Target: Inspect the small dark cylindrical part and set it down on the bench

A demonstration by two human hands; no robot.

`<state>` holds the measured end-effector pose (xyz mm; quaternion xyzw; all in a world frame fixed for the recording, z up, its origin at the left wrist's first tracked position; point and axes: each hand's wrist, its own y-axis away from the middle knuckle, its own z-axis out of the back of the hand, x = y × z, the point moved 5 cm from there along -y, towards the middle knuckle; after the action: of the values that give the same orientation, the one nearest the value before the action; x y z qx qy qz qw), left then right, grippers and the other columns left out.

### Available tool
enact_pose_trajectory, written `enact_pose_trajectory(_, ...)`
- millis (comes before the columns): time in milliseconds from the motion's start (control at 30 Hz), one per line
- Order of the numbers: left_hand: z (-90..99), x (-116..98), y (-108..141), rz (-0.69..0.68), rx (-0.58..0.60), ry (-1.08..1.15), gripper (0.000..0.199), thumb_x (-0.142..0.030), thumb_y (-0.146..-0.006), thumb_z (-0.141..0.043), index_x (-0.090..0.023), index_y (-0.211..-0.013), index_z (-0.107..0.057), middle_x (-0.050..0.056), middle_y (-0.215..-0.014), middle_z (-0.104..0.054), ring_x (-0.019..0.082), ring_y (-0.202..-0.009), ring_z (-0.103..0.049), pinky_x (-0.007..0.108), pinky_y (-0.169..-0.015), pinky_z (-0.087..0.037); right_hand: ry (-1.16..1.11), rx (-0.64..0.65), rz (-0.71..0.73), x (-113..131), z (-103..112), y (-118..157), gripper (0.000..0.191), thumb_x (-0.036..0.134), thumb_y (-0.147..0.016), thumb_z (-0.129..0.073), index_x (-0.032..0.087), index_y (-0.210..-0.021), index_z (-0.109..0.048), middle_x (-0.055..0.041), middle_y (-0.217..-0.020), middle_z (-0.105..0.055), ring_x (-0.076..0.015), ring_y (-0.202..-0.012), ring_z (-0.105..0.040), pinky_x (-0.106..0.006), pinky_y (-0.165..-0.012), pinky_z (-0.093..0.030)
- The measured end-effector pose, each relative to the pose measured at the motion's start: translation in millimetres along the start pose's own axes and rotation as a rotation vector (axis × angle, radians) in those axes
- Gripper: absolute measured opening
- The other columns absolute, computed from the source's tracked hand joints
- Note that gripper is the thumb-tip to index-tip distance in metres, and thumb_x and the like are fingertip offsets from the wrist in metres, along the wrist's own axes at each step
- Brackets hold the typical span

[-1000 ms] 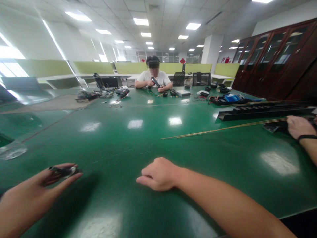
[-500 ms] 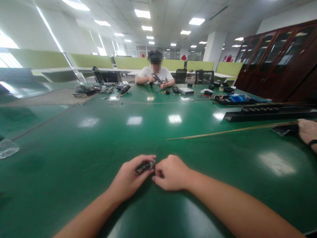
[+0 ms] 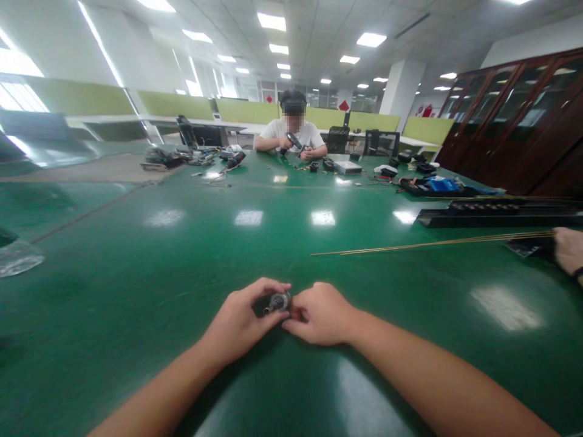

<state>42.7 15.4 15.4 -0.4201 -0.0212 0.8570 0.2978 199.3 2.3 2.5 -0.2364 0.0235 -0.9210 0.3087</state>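
A small, round, dark metal part with a narrow stub (image 3: 276, 301) sits in my left hand (image 3: 239, 318), between the thumb and the fingers. The stub points left toward my palm; what kind of part it is I cannot make out. My right hand (image 3: 321, 315) is curled, with its fingers at the part's right side. Whether those fingers grip the part or something small is hidden behind them. Both hands are low over the green tabletop (image 3: 204, 255), close together.
Thin brass-coloured rods (image 3: 410, 244) lie to the right, near another person's hand (image 3: 569, 250). Behind them is a long black channel (image 3: 496, 217). Across the table a person (image 3: 291, 130) handles a dark tool. A power drill (image 3: 235, 160) and a clear plastic item (image 3: 20, 258) lie leftward.
The part in my left hand has turned, so its stub now points more toward me and its round end shows more. Both hands have shifted slightly; the view has moved a little.
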Motion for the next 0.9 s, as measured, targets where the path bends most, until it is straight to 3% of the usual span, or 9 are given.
enact_pose_trajectory(233, 2.5, -3.9, -2.4, 0.011, 0.006, -0.052, 0.031, -0.039, -0.083, -0.070, -0.023, -0.109, -0.065, 0.003, -0.104, -0.073, 0.018, -0.092, -0.071, 0.027, -0.082, -0.056, 0.034, -0.008, -0.002, 0.4, 1.3, 0.2, 0.027, 0.043, -0.085, -0.064, 0.021, -0.071, -0.069, 0.0004, -0.066, -0.069, -0.0141, -0.060, -0.060, -0.026, -0.059, -0.032)
enact_pose_trajectory(667, -0.4, -1.1, -2.2, -0.031, 0.008, -0.073, 0.025, -0.029, -0.086, -0.065, -0.024, -0.110, -0.063, 0.005, -0.118, -0.071, 0.021, -0.107, -0.068, 0.037, -0.099, -0.054, 0.033, 0.003, 0.016, 1.9, 2.4, -1.0, 0.024, 0.042, -0.085, -0.066, 0.021, -0.075, -0.069, 0.0006, -0.069, -0.070, -0.0147, -0.064, -0.062, -0.026, -0.060, -0.033)
enact_pose_trajectory(900, 0.6, 1.9, -1.3, -0.061, -0.010, -0.098, 0.025, -0.032, -0.087, -0.063, -0.022, -0.110, -0.063, 0.007, -0.118, -0.069, 0.022, -0.109, -0.066, 0.039, -0.099, -0.052, 0.030, 0.013, 0.005, 1.9, 3.1, -1.3, 0.024, 0.042, -0.085, -0.066, 0.021, -0.076, -0.070, 0.0001, -0.070, -0.070, -0.0151, -0.065, -0.063, -0.026, -0.060, -0.034)
